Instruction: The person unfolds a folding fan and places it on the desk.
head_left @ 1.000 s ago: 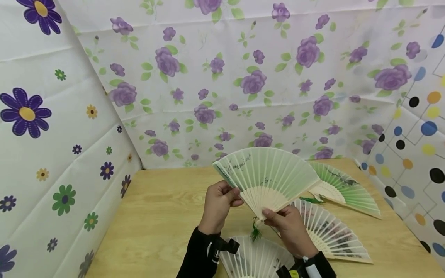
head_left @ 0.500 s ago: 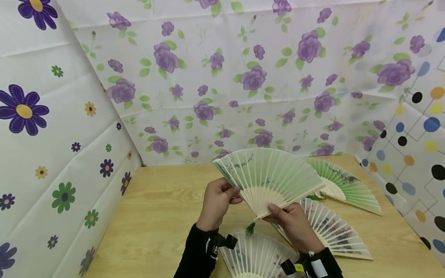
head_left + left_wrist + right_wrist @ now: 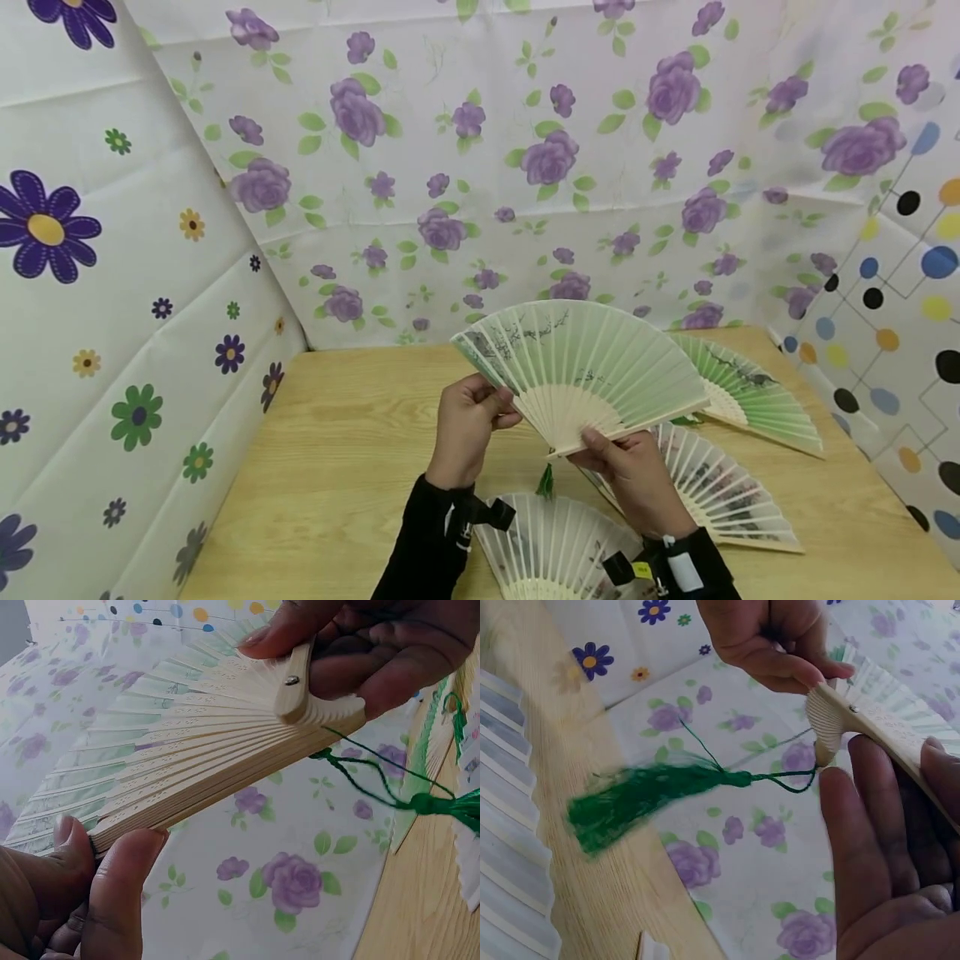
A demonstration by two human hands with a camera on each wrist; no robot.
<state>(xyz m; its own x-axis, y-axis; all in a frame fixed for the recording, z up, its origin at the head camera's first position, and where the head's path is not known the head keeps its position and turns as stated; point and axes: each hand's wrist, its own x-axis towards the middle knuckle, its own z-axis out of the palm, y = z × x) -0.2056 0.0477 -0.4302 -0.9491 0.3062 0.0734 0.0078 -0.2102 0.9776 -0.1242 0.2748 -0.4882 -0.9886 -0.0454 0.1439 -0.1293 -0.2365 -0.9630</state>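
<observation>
A light green folding fan (image 3: 600,358) with pale ribs and a dark branch drawing is spread out above the table. My left hand (image 3: 467,429) pinches its left outer stick between thumb and fingers. At the lower right of the fan, my right hand (image 3: 637,475) grips the other outer stick near the pivot, thumb on the front. In the left wrist view, several ribs are still stacked together (image 3: 202,787) beside the left fingertips. From the pivot end hangs a green tassel (image 3: 645,799), blurred in the right wrist view.
On the wooden table (image 3: 337,467) lie more spread fans: a brighter green fan (image 3: 765,387) at the back right, a white floral fan (image 3: 738,492) in front of it, and a whitish fan (image 3: 555,537) partly below my wrists. Patterned cloths (image 3: 420,167) enclose the table.
The held fan has spread wider, with more of its branch drawing showing at the left. My right hand has moved slightly right; the left hand keeps its pinch.
</observation>
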